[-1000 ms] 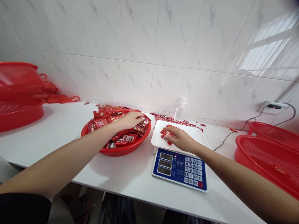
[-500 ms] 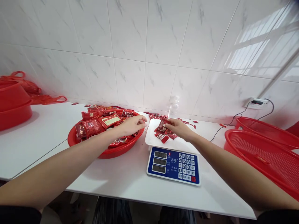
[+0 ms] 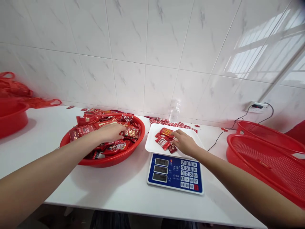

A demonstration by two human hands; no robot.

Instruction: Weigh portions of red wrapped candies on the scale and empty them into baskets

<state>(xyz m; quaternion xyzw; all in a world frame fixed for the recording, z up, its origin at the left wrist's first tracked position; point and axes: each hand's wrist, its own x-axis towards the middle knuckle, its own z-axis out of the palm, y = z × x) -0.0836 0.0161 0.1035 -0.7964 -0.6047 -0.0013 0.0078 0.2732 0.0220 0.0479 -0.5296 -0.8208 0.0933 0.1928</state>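
The left hand (image 3: 113,132) lay over packets (image 3: 132,133) in the left basin (image 3: 138,144), the right hand (image 3: 184,143) on sachets (image 3: 162,142) on the right tray (image 3: 150,144) — whether either gripped, I couldn't tell. Picking seemed underway; the next move called for a light pinch.

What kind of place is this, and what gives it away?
Probably a small packing workroom, though that's inferred: a digital scale and a red basin heaped with small red packets on a white table, plus red mesh baskets at the right.
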